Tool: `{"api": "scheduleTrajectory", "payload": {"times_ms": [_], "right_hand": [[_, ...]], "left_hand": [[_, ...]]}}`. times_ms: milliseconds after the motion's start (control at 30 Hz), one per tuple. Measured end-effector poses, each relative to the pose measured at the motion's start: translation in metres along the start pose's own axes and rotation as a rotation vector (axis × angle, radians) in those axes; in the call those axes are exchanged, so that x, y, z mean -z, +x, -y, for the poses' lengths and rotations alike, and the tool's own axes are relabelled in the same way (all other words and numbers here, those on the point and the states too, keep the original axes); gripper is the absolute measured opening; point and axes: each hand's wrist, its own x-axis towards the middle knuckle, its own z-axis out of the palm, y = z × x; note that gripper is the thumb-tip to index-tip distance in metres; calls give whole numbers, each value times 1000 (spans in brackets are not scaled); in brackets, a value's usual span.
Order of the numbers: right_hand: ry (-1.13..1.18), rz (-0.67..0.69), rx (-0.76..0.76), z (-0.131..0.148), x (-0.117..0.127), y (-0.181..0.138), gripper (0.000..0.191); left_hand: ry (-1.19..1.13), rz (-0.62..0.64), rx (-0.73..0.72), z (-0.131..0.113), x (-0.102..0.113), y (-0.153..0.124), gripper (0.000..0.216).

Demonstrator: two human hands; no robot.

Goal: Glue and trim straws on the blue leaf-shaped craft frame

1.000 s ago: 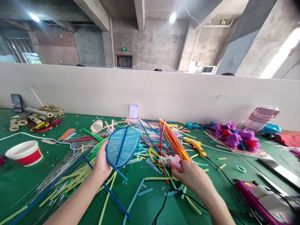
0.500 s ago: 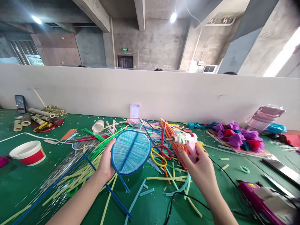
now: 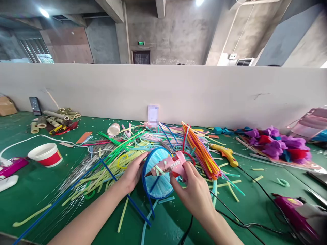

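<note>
Centrally, a round blue disc [image 3: 163, 188] of pale fuzzy strands, edged and crossed by darker blue stems, is held above the green table [image 3: 175, 215], tilted on edge, its face partly covered by a pink glue gun [image 3: 176, 164]. The disc is gripped at its left rim by the left hand [image 3: 135, 173], whose fingers are partly hidden behind it. The glue gun is clasped at the handle by the right hand [image 3: 192, 182], and its nozzle is pointed leftward at the disc's dark blue rim; whether the rim is touched cannot be told. Behind and beside the left hand, yellow-green pipe cleaners [image 3: 102, 177] are strewn over thin metal wires [image 3: 76, 177]. To the right of the disc, a bundle of orange and yellow pipe cleaners [image 3: 200, 153] is laid slantwise, with a yellow glue gun [image 3: 225, 153] just beside it. Farther right, purple and red flowers [image 3: 278, 144] are heaped near a pink bottle [image 3: 310, 124]. On the far left, a paper cup [image 3: 48, 155] with a red band is placed in front of cut bamboo tubes [image 3: 57, 117]. At the back, the table is bounded by a pale partition [image 3: 204, 95].
</note>
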Motion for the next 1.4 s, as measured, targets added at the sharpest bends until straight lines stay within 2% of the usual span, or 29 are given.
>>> {"api": "scheduleTrajectory", "payload": {"times_ms": [167,300,433,933,1400], "right_hand": [[8,-27,-1,-8,3,1,17],[-10,85,54,-12,3,-1,10],[12,159,91,-13,3,-2,8],[-1,90,142,-10,-1,-5,12],[15,100,213,-10,1,-5,9]], "left_hand": [[108,106,-104,3,3,0,28],[182,129,-158,2,4,1,26],[230,81,-184,1,4,3,27],[304,71,-195,6,10,7,24],[285,83,-179,3,7,6,24]]}}
